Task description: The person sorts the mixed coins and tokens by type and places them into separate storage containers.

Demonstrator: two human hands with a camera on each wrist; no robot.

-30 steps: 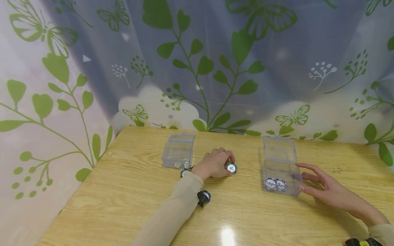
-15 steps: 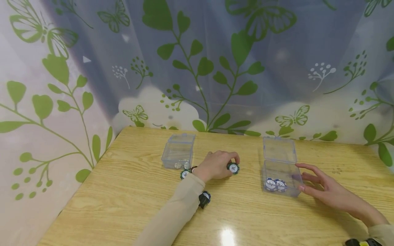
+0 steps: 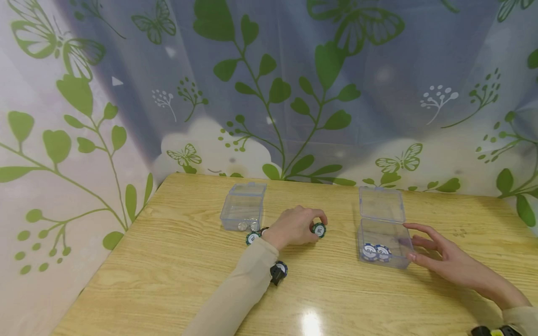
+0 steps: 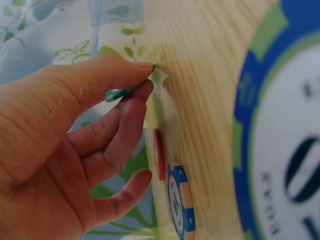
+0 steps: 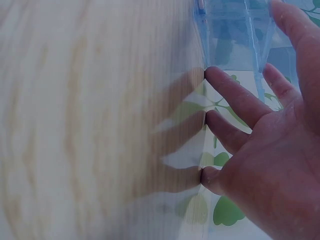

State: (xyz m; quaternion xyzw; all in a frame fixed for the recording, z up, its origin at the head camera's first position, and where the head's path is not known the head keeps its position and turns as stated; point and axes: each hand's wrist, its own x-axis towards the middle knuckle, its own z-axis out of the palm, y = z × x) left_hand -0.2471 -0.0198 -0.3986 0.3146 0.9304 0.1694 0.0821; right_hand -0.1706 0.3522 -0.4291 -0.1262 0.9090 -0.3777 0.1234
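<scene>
My left hand pinches a green-edged poker chip between thumb and fingers, close over the table between the two boxes. In the left wrist view the thumb and forefinger grip this green chip, seen edge-on. The right hand has its fingers spread and touches the right side of a clear plastic box, whose lid is up. Inside that box lie two blue-and-white poker chips. The right wrist view shows the right fingertips down at the table beside the box.
Another clear box with its lid up stands left, holding shiny silvery discs. A green chip and a red chip lie near the left wrist. A blue chip shows beside the left forearm.
The left hand has shifted slightly right with the green chip, which has turned a little in its fingers. The right hand and both boxes have stayed put.
</scene>
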